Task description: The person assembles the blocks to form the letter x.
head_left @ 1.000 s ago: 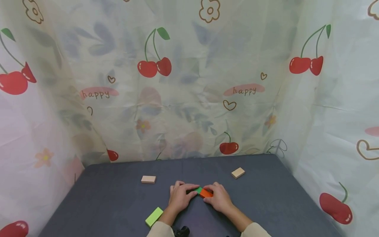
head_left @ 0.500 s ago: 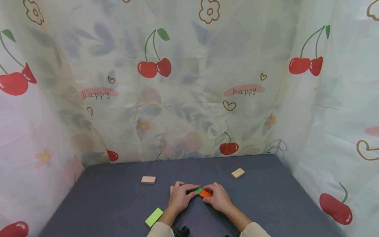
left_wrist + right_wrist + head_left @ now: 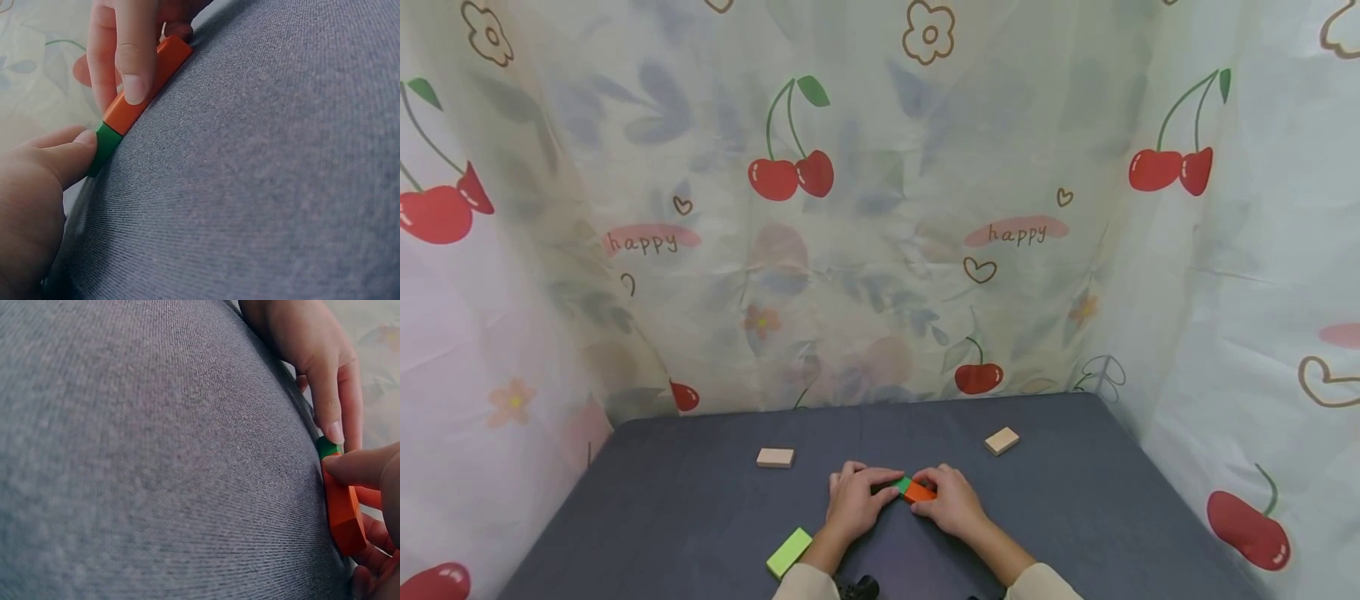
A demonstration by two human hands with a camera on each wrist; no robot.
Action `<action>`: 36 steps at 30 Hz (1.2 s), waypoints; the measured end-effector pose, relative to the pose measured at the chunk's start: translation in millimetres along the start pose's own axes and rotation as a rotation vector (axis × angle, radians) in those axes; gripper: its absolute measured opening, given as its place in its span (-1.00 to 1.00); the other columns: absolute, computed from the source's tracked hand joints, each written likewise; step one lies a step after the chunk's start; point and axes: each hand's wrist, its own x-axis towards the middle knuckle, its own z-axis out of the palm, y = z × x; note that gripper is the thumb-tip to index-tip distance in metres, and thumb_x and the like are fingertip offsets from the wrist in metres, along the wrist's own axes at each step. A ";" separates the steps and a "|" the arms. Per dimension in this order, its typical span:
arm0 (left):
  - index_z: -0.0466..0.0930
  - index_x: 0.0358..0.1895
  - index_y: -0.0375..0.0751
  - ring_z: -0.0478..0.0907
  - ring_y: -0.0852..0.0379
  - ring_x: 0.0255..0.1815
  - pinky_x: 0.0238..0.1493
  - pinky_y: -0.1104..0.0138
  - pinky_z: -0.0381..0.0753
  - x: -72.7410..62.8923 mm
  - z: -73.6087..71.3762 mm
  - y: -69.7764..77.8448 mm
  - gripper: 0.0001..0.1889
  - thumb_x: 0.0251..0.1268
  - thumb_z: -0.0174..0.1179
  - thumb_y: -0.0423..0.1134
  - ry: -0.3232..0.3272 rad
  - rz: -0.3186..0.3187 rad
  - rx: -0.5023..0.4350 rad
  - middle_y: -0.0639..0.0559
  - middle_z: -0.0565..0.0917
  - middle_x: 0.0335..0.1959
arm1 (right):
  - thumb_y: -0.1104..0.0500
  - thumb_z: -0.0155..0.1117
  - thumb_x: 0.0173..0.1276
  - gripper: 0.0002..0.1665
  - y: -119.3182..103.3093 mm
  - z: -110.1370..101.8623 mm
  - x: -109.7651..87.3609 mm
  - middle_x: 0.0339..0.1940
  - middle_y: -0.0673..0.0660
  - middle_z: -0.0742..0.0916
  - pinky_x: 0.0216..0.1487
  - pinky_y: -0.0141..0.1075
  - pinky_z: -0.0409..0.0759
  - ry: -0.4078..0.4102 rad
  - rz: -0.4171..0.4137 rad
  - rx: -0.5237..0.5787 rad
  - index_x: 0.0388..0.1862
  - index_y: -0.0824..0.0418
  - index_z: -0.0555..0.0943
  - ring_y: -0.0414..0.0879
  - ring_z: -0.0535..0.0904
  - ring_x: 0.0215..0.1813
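Note:
My left hand (image 3: 856,500) pinches a green block (image 3: 902,483) between thumb and fingers, low on the dark cloth. Opposite it, my right hand (image 3: 953,502) grips an orange block (image 3: 920,492) the same way. The two blocks meet end to end in one line. In the left wrist view the orange block (image 3: 147,87) runs up from the green block (image 3: 106,147), whose far part is covered by the left hand. The right wrist view shows the orange block (image 3: 344,512) lying along the cloth, with only a bit of the green block (image 3: 327,447) visible past the right thumb.
A lime-green block (image 3: 789,552) lies beside the left forearm. Farther back are a pale pinkish wooden block (image 3: 775,457) at left and a light wooden block (image 3: 1002,441) at right. A black object (image 3: 859,588) sits at the left wrist. A cherry-print curtain (image 3: 865,250) surrounds the table (image 3: 685,492).

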 end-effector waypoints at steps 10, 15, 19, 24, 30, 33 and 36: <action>0.70 0.08 0.23 0.38 0.14 -0.04 -0.18 0.12 0.16 -2.6 -3.1 1.1 -0.68 0.25 0.28 0.02 0.000 0.003 -0.030 0.31 0.66 0.00 | 0.10 0.54 0.09 -0.57 5.3 -3.2 -2.5 -0.34 0.01 0.58 -0.27 -0.25 0.45 0.084 -0.040 0.066 -0.06 0.21 0.69 -0.12 0.47 -0.31; 0.67 0.14 0.12 0.46 0.00 0.12 -0.09 0.04 0.26 -5.0 -9.1 2.2 -0.62 0.27 0.27 0.02 -0.034 0.011 -0.020 0.11 0.60 0.15 | 0.15 0.53 0.09 -0.65 10.5 -8.2 -6.0 -0.37 0.00 0.59 -0.26 -0.24 0.46 0.190 -0.021 0.071 -0.12 0.18 0.71 -0.13 0.47 -0.32; 0.61 0.21 0.04 0.44 -0.08 0.24 0.04 -0.06 0.31 -5.3 -14.1 5.9 -0.55 0.29 0.26 0.04 -0.088 0.006 -0.014 -0.03 0.50 0.28 | 0.19 0.52 0.10 -0.69 15.7 -12.9 -7.4 -0.38 -0.02 0.58 -0.24 -0.22 0.46 0.220 0.014 0.085 -0.14 0.16 0.71 -0.15 0.47 -0.32; 0.56 0.26 0.06 0.41 -0.08 0.28 0.08 -0.10 0.32 -10.3 -16.8 11.9 -0.50 0.28 0.25 0.09 -0.138 0.060 0.062 -0.03 0.44 0.33 | 0.20 0.51 0.13 -0.70 21.3 -15.0 -9.8 -0.34 0.02 0.61 -0.20 -0.17 0.49 0.221 0.027 0.091 -0.13 0.17 0.71 -0.12 0.51 -0.27; 0.54 0.27 0.12 0.36 -0.04 0.32 0.12 -0.13 0.31 -18.8 -17.0 18.4 -0.49 0.27 0.24 0.13 -0.154 0.141 0.151 0.01 0.40 0.37 | 0.20 0.50 0.13 -0.71 25.8 -17.7 -13.6 -0.31 0.02 0.63 -0.16 -0.15 0.51 0.229 0.038 0.104 -0.14 0.16 0.71 -0.11 0.54 -0.24; 0.52 0.30 0.13 0.34 -0.04 0.34 0.15 -0.16 0.30 -21.5 -17.0 22.0 -0.47 0.27 0.23 0.14 -0.171 0.162 0.170 0.03 0.39 0.39 | 0.21 0.50 0.13 -0.71 27.7 -20.0 -14.9 -0.31 0.02 0.64 -0.15 -0.14 0.52 0.234 0.048 0.113 -0.14 0.17 0.71 -0.11 0.56 -0.23; 0.48 0.34 0.15 0.30 -0.07 0.36 0.18 -0.18 0.27 -23.0 -15.8 24.2 -0.43 0.28 0.21 0.18 -0.208 0.160 0.184 0.06 0.35 0.41 | 0.21 0.50 0.13 -0.71 29.4 -21.4 -15.7 -0.31 0.01 0.63 -0.15 -0.14 0.52 0.228 0.066 0.111 -0.13 0.17 0.71 -0.11 0.56 -0.23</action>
